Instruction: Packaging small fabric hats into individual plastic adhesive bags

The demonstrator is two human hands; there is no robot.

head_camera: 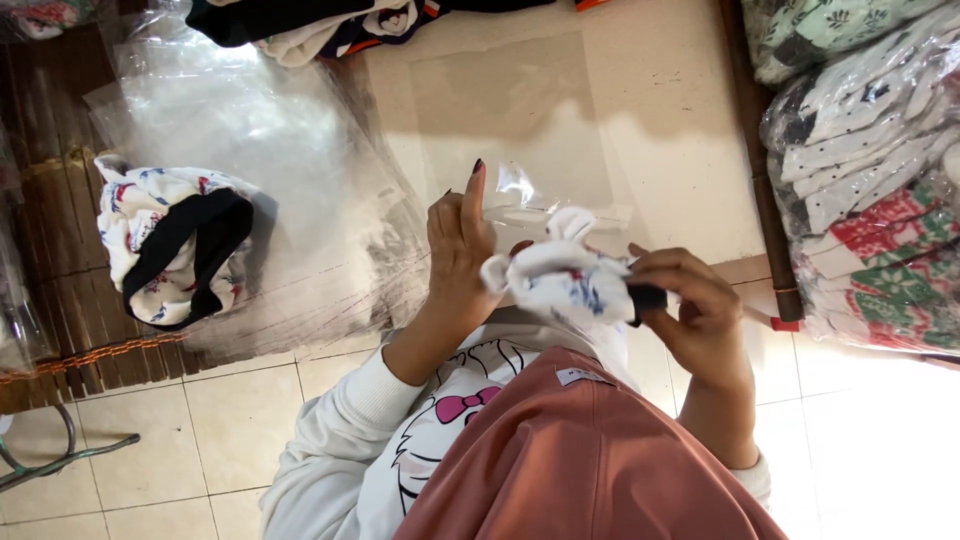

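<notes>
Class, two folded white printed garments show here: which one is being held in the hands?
The small folded garment between the left hand and right hand; the other garment lies alone on clear plastic.

Folded printed garment (pixel 172 243) beside clear plastic bags (pixel 290 170); bagged clothes (pixel 870 170) stacked opposite.
</notes>
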